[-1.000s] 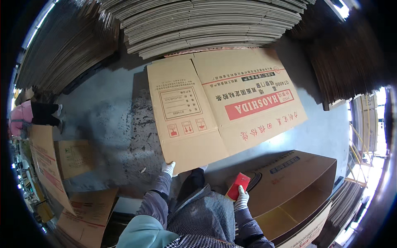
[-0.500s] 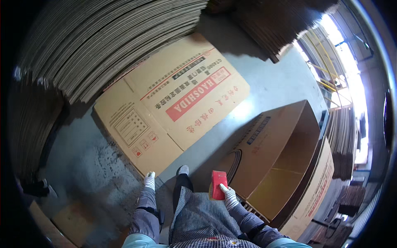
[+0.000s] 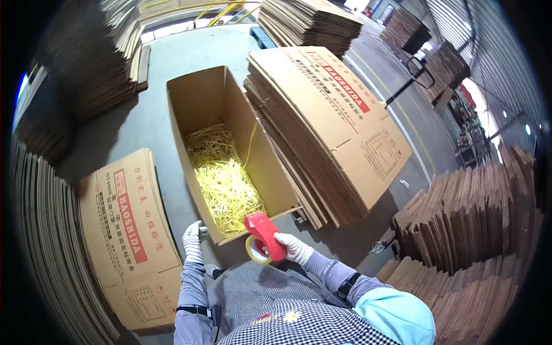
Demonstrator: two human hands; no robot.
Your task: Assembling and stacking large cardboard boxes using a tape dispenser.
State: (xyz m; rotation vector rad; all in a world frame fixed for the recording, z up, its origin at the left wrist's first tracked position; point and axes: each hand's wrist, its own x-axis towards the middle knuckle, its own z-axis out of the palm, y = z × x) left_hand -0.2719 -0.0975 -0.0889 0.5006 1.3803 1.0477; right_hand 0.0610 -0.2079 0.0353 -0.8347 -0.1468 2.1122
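Brown cardboard (image 3: 123,230) lies at left. The left hand (image 3: 194,240) is bent beside the open box (image 3: 267,172); I can't tell if it grips. By the box's near edge, a red tape holder (image 3: 265,229) is held by the right hand (image 3: 295,250).

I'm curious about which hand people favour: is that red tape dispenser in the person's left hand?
No, the gloved right hand grips the red tape dispenser, and the left hand is apart from it.
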